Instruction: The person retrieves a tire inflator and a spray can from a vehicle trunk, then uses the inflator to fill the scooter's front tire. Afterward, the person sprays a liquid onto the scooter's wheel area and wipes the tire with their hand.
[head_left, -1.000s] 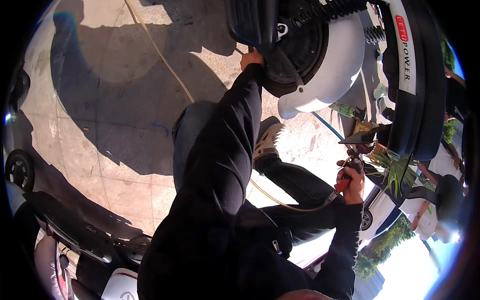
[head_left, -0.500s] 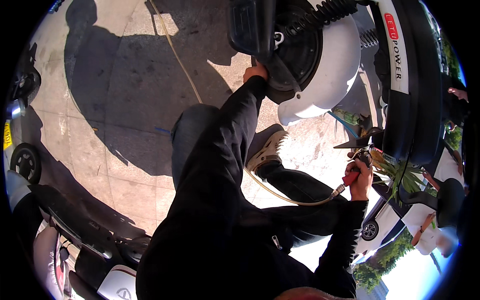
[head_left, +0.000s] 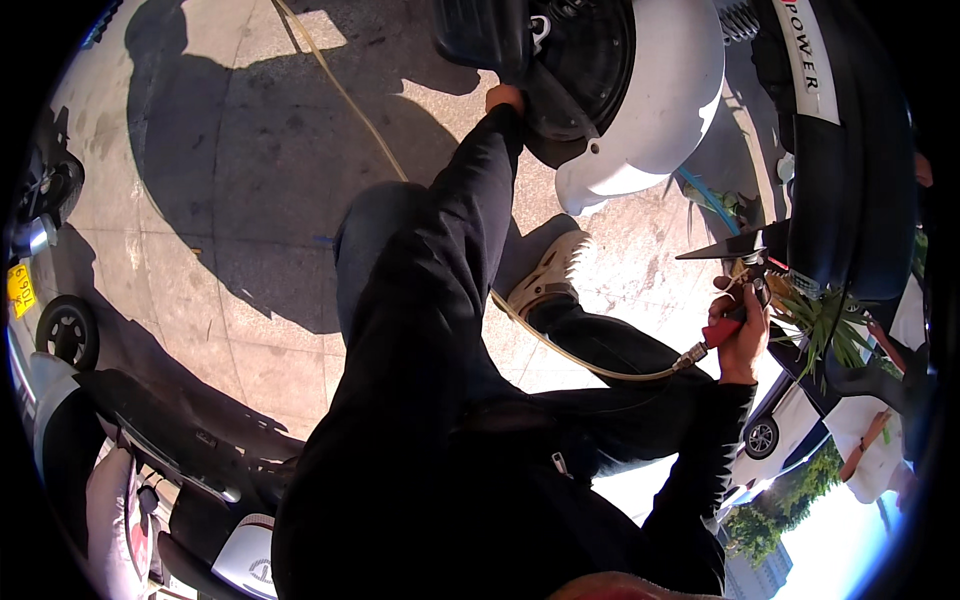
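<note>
My left hand (head_left: 504,100) reaches to the edge of the black wheel hub (head_left: 580,85) on a scooter, its fingers curled in and partly hidden; what they grip is unclear. Beside the hub are a white curved fender (head_left: 655,120) and a black box-shaped part (head_left: 480,25). At right, my right hand (head_left: 740,330) grips a red-and-metal air gun (head_left: 722,330), fitted to a pale yellow hose (head_left: 630,376) that curves past my shoe (head_left: 548,275). The gun's upper end is just below a dark pointed panel (head_left: 725,250) near the scooter's black rear bodywork (head_left: 850,210).
Another scooter (head_left: 140,420) with a white panel stands at lower left, by a small black wheel (head_left: 68,330). Paved ground (head_left: 270,370) carries more hose. A white car (head_left: 770,420), plants (head_left: 825,330) and other people (head_left: 870,440) are at right.
The view has shifted, so the wheel sits higher in the picture. My right hand with the air gun has moved right and up. My left hand stays at the hub.
</note>
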